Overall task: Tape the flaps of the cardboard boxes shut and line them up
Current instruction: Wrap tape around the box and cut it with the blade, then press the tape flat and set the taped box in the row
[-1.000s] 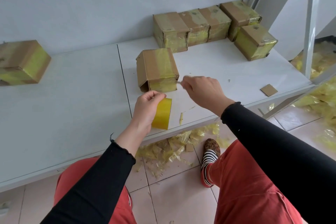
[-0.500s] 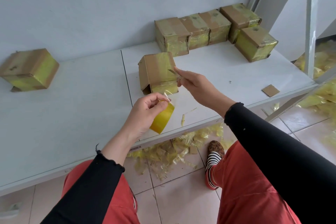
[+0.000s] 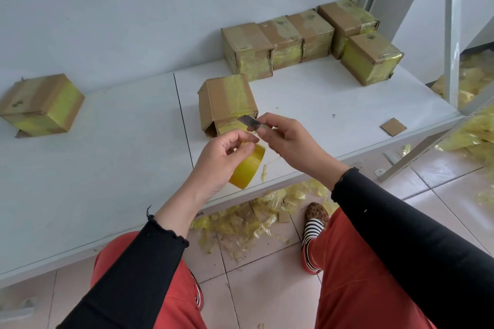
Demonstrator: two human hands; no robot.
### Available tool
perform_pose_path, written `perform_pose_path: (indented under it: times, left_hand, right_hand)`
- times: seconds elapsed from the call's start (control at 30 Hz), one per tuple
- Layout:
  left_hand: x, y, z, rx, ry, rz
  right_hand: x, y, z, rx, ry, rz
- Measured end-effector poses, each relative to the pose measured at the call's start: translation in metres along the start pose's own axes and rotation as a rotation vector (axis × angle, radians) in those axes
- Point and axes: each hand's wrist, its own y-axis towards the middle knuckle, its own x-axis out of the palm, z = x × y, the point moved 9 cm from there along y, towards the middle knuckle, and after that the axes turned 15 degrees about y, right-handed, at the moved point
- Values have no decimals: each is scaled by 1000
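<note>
We see the left hand (image 3: 222, 160) gripping the yellow tape roll (image 3: 247, 168); the right hand (image 3: 288, 141), fingers (image 3: 263, 131) pinching a small blade (image 3: 248, 122), hovers above the white desk (image 3: 107, 168); tape scraps (image 3: 240, 219) litter the tiled floor (image 3: 254, 288).

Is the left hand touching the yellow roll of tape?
Touching. The head view shows the left hand curled round the yellow roll of tape, thumb on its upper edge, holding it above the white table.

Open-flapped cardboard box (image 3: 227, 104) mid-table, yellow tape roll (image 3: 247, 168) held
</note>
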Motion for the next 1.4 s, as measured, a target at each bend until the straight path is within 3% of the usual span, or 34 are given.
perform_pose_path:
  times: [0.1,0.17,0.27,0.33,0.5,0.57,0.63,0.7,0.8,0.87,0.93,1.1,1.4]
  left_hand:
    - [10,5,-6,-61,90,-48]
    - [21,12,-5,-44,292,-44]
    - [44,25,16,129,735,131]
    - [68,32,29,227,858,196]
    - [121,45,20,328,910,-47]
    - [125,42,18,389,905,-86]
    - [109,37,18,407,841,-84]
    - [71,36,22,436,809,51]
    - [-9,40,28,421,793,423]
    - [-48,52,23,330,821,529]
    - [-62,71,17,260,862,486]
    - [-37,99,0,267,1034,236]
    - [-28,102,-24,239,1045,180]
  right_hand:
    - [-14,-1,5,33,35,68]
    - [-31,1,15,71,16,152]
    - [-64,1,42,201,56,354]
    - [-87,-2,62,293,114,479]
    - [-138,-3,91,396,45,639]
    - [-144,1,94,419,-133,580]
    - [-145,5,90,456,-538,466]
    - [-137,14,69,358,-845,426]
    - [-100,36,27,74,-749,399]
    - [-66,49,9,-67,-678,318]
    - [-37,58,2,-134,-682,237]
    - [-10,72,22,-98,-736,133]
    - [1,71,35,-134,-828,119]
